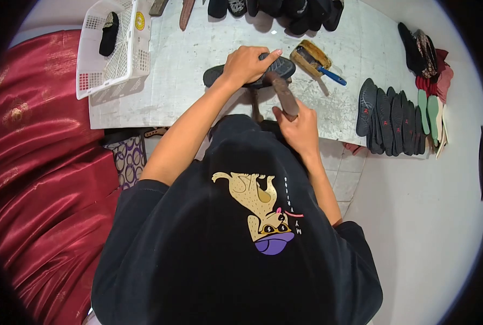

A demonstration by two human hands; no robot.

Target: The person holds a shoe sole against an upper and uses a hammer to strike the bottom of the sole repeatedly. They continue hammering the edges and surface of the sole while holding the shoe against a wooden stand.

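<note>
In the head view a dark shoe with a patterned black sole lies crosswise near the table's front edge. My left hand is closed over its middle, the thumb stretched along the top of the sole. My right hand is wrapped round the handle of a hammer. The hammer's far end meets the near edge of the shoe, below my left thumb. A narrow brown upright piece shows under the shoe. Part of the shoe is hidden by my left hand.
A glue tray with a blue-handled brush lies right of the shoe. Several black soles stand in a row at the right. A white basket holds a black shoe at the left. More dark shoes line the back.
</note>
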